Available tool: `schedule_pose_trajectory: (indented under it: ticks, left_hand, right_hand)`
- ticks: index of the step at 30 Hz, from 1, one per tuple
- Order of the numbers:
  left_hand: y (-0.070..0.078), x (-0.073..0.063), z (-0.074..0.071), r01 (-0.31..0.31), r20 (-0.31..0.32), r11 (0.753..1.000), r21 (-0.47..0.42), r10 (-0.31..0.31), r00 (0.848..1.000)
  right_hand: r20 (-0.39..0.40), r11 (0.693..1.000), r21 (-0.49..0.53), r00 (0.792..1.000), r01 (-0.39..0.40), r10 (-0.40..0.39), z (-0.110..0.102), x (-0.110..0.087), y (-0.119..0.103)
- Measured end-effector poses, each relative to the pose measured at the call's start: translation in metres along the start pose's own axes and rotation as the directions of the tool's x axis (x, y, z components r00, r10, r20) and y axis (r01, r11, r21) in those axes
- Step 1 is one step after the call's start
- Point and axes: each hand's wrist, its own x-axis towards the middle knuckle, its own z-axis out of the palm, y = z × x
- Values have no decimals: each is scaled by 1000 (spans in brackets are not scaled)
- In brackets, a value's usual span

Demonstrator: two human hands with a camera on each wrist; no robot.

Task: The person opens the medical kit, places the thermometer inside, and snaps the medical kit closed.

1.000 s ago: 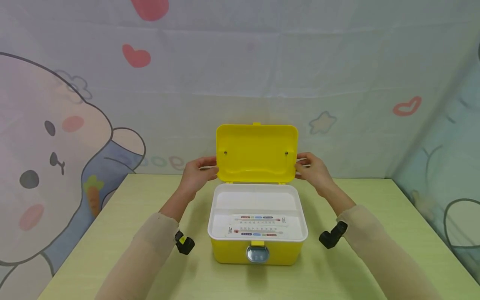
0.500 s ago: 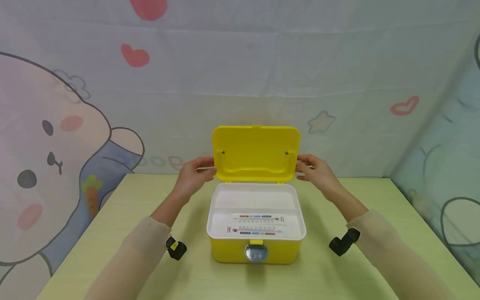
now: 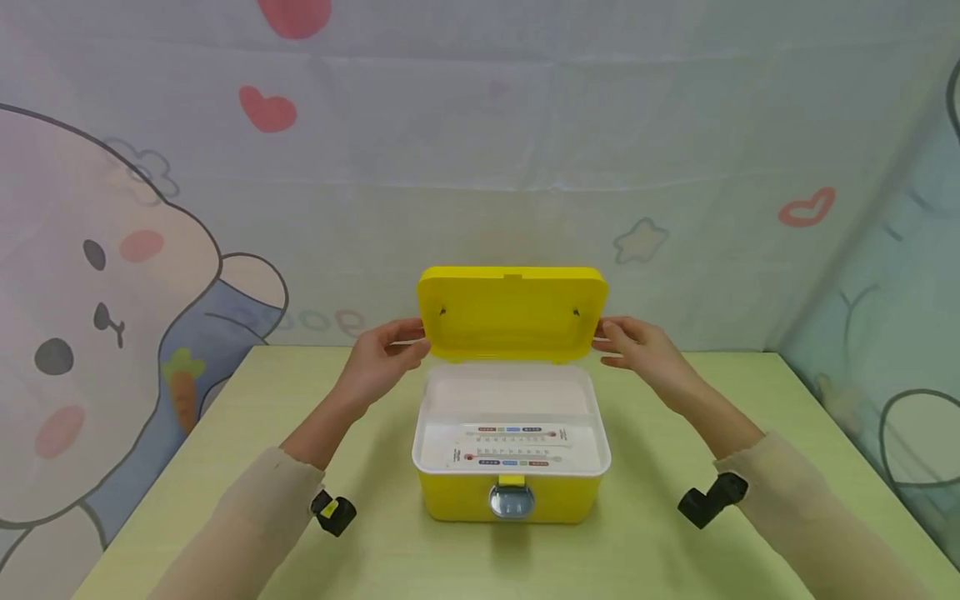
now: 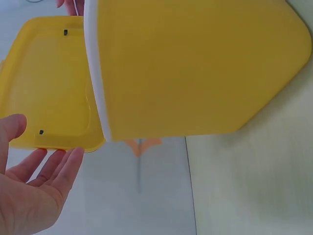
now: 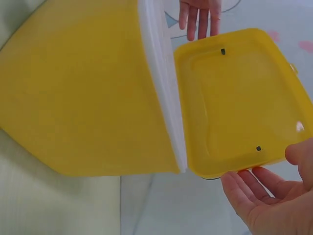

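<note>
A yellow storage box [image 3: 517, 500] with a silver latch [image 3: 512, 502] stands upright, its yellow lid [image 3: 513, 312] raised and tilted forward over the back rim. Inside sits a white tray [image 3: 510, 392] holding two thermometer strips [image 3: 513, 446] with printed scales. My left hand [image 3: 378, 358] is at the lid's left side; in the left wrist view its fingers [image 4: 68, 171] lie extended along the edge, thumb apart from them. On the lid's right side, my right hand [image 3: 637, 346] touches the edge with extended fingers [image 5: 234, 188], its thumb over the inner side.
The box stands on a pale green-yellow table [image 3: 360, 550]. Behind it hangs a cloth backdrop [image 3: 480, 150] with hearts and a cartoon animal. Black wrist devices [image 3: 333, 512] hang below both sleeves.
The lid has tipped forward, its top edge coming lower and nearer. Both hands stay at its sides while the forearms and wrist devices have moved outward and toward me. The box stays in place.
</note>
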Motion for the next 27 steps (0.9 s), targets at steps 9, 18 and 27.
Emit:
schedule_pose_trajectory:
  ticks: [9, 18, 27]
  left_hand:
    - [1, -16, -5, -11, 77, 997, 78, 5, 997]
    - [2, -29, -8, -54, 124, 996, 76, 44, 991]
    - [10, -40, -5, -25, 133, 995, 94, 13, 991]
  right_hand:
    - [99, 999, -27, 995, 21, -18, -5, -16, -4]
    - [187, 998, -42, 981, 52, -43, -8, -29, -11]
    - [233, 999, -38, 972, 38, -28, -8, -41, -14]
